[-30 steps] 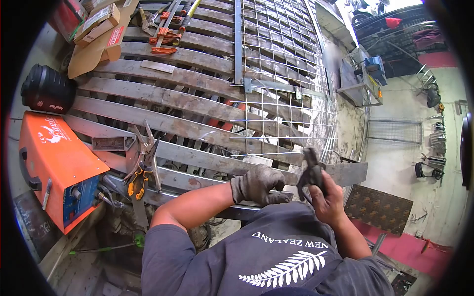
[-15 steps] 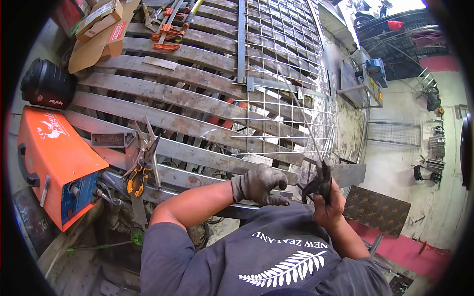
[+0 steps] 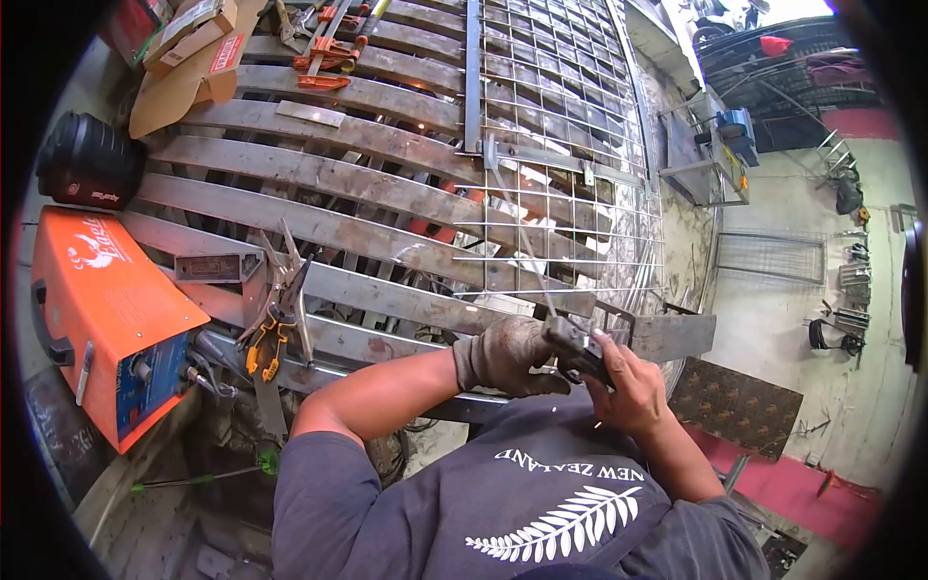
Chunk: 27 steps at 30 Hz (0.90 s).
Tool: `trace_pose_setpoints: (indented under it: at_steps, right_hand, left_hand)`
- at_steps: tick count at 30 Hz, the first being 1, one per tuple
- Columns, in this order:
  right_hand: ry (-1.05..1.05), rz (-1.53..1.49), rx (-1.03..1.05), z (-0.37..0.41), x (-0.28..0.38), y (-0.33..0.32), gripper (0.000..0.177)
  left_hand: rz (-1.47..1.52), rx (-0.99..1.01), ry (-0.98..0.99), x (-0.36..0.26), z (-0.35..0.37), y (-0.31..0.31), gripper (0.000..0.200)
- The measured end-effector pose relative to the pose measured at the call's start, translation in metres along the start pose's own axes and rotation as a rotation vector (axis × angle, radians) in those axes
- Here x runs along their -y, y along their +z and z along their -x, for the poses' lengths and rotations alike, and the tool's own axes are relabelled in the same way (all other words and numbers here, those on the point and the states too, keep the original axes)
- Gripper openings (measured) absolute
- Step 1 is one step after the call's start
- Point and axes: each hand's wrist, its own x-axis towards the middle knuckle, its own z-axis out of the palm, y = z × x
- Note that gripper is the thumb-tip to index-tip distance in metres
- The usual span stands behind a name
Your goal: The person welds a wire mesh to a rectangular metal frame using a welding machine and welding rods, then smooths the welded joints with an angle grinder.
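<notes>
My right hand [image 3: 633,387] is bare and wrapped round a dark welding electrode holder [image 3: 577,350]. A long thin electrode [image 3: 522,237] runs from its jaw up to a small metal tab [image 3: 490,152] where the flat bars meet at the wire mesh [image 3: 541,208]. Small bright sparks show around the tab and near my hands. My left hand [image 3: 507,358], in a grey work glove, is curled against the holder's front end; its fingertips are partly hidden.
Slatted metal bench [image 3: 319,217] spans the middle. An orange welding machine [image 3: 121,290], a black helmet-like item [image 3: 92,162] and pliers [image 3: 275,329] sit on the left. Orange clamps [image 3: 329,58] and a cardboard box [image 3: 198,68] lie at the back. A brown patterned board [image 3: 739,406] is right.
The electrode holder has turned and moved left to my gloved hand. The electrode's tip has swung left onto the tab, and sparks have appeared.
</notes>
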Motion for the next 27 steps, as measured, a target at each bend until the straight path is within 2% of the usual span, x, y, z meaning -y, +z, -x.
trace_pose_setpoints:
  at_steps: [5,17,27]
  right_hand:
    - [-0.033,0.043,0.019,-0.01,0.003,0.003,0.073]
    - [-0.028,0.037,0.048,-0.014,0.0,0.002,0.071]
    - [-0.027,0.032,0.048,-0.014,-0.005,0.006,0.071]
  left_hand:
    - [-0.074,-0.048,0.042,-0.001,-0.001,0.006,0.033]
    - [-0.004,-0.035,-0.007,0.008,0.002,0.011,0.029]
    - [-0.061,0.027,-0.054,0.004,0.0,0.004,0.03]
